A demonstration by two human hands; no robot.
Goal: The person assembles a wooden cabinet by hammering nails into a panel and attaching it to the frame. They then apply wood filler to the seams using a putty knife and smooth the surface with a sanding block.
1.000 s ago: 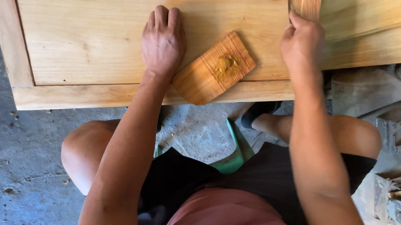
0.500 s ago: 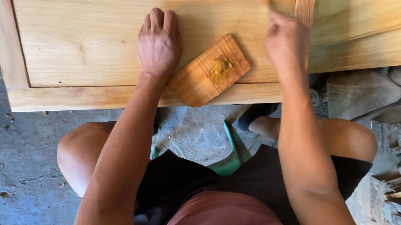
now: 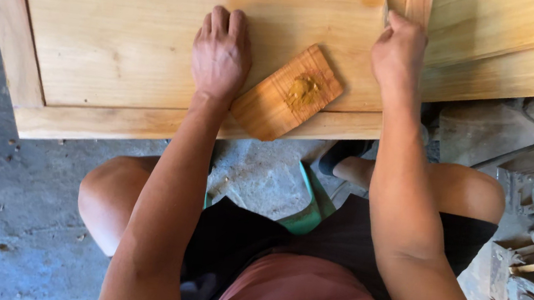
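Two hands (image 3: 222, 53), one panel (image 3: 126, 42), one block (image 3: 286, 92)

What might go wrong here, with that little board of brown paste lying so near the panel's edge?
The small wooden board carrying brown filler paste overhangs the door panel's lower rail; a nudge from the left hand could tip it onto the concrete floor. The right hand, working at the panel's corner, may smear paste onto clean wood.

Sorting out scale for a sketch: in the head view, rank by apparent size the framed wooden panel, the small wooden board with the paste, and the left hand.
1. Framed wooden panel, by far the largest.
2. Small wooden board and left hand: too alike to rank.
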